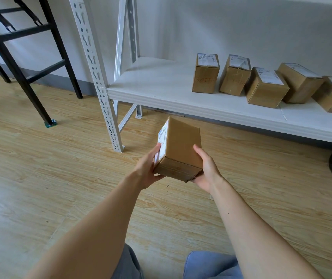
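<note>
Lengthwise, box (182,147) toward shelf (161,83).

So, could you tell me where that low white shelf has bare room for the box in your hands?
The widest bare patch of the shelf lies between the white upright at its left and the leftmost shelved box; the held box should fit there. The right end is crowded, five boxes standing close together.

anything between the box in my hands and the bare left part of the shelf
Nothing visible: open air lies between the held box and the bare left of the shelf; the five boxes sit farther right.
</note>
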